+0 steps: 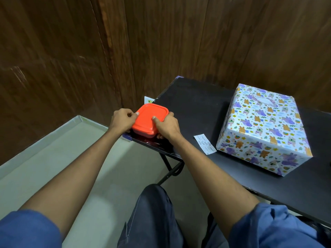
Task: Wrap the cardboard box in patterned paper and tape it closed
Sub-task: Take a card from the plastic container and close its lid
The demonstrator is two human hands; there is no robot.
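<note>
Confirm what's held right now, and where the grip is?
Both hands hold the orange container by opposite sides: left hand on its left edge, right hand on its right; thumbs on the lid.

Glossy patterned paper [263, 127], smooth orange plastic lid [150, 120] (slightly shiny), matt black table [193, 104]

Both my arms reached forward, bare below blue sleeves. My left hand [121, 119] curled at the left side of what I held, thumb pressed on top. My right hand [167, 127] clasped the right side, thumb on top too.
</note>
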